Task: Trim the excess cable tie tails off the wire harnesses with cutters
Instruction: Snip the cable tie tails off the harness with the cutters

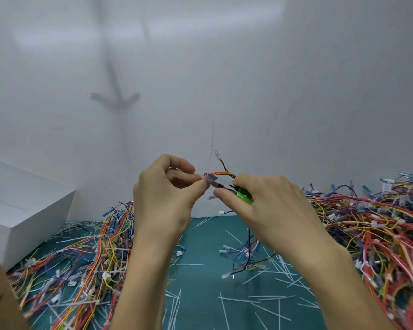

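Observation:
My left hand (165, 194) pinches a small wire harness (222, 174) of red, orange and yellow wires, raised above the table. A thin clear cable tie tail (211, 148) sticks straight up from it. My right hand (267, 201) grips cutters with green handles (244, 196). Their metal jaws (211, 178) sit at the harness right by my left fingertips. Whether the jaws touch the tail is too small to tell.
Heaps of colourful wire harnesses lie on the green mat (200, 294) at the left (81, 258) and right (379, 229). Several cut white tie tails (260, 303) litter the mat between them. A white box (26, 217) stands at the far left, and a white wall rises behind.

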Demonstrator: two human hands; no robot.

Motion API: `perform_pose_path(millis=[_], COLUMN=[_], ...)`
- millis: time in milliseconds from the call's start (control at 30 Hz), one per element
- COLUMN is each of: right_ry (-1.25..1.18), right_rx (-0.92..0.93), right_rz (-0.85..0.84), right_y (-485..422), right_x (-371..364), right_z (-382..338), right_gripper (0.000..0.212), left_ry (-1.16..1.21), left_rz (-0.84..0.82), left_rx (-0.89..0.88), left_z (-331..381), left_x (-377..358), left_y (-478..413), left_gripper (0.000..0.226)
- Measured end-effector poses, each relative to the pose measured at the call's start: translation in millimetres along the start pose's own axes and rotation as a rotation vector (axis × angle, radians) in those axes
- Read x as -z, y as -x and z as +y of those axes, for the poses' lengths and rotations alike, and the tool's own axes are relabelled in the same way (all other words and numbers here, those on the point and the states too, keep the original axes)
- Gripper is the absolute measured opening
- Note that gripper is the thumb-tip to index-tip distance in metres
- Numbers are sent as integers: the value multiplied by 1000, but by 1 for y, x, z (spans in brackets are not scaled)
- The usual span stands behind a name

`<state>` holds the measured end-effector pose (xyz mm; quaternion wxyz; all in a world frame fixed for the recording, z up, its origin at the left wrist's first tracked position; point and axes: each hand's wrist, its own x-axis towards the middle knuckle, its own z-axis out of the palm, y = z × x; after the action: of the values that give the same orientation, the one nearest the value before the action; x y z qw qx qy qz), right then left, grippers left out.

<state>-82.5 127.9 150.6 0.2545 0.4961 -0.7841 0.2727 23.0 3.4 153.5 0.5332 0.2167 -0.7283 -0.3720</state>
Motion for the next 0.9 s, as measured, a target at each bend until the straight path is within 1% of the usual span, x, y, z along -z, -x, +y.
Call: perform_pose_path(millis=[533, 900], right_ry=[0, 12], right_rx=[1, 9], right_rz=[-23, -27], right_y=[-1, -1], right_x=[1, 1], right_z=[2, 4], right_gripper=[63, 60], left_ry=[-20, -32], left_rz=[-17, -26], left_rx=[1, 4], left_z=[0, 0], left_x=[0, 1], left_y=[0, 0], left_gripper=[27, 26])
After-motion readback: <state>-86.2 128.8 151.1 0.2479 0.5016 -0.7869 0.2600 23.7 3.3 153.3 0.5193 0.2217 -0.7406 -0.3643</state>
